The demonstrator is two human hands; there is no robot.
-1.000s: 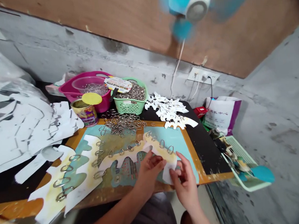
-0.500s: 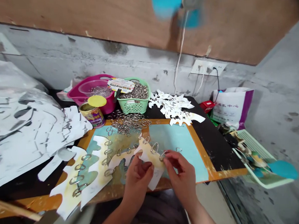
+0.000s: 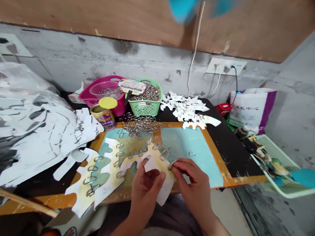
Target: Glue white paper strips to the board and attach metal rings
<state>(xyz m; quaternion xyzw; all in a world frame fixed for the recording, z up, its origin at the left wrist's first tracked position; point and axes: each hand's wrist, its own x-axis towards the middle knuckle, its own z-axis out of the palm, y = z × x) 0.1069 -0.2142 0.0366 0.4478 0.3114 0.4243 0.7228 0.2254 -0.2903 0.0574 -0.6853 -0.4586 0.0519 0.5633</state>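
My left hand (image 3: 146, 190) pinches a white and yellow die-cut card (image 3: 160, 167) that carries several oval metal rings along its upper edge. My right hand (image 3: 195, 183) is closed on one metal ring (image 3: 172, 164) at the card's right end. Both hands hover over the near edge of a teal board with an orange border (image 3: 191, 148). Two more ringed cards (image 3: 97, 175) lie flat on the board to the left. A loose ring (image 3: 192, 153) rests on the teal surface just beyond my right hand.
A heap of loose rings (image 3: 140, 124) lies at the board's far edge, before a green basket of rings (image 3: 146, 102), a pink basin (image 3: 102, 93) and a yellow-lidded can (image 3: 105, 112). White cut-outs (image 3: 189, 110) pile far right; paper scraps (image 3: 36, 139) spread left. A pale tray (image 3: 280, 167) hangs at the right.
Both hands lifted the card's right end off the board and drew it nearer. My right hand went from touching the card's edge to pinching a ring on it. The view shifted slightly.
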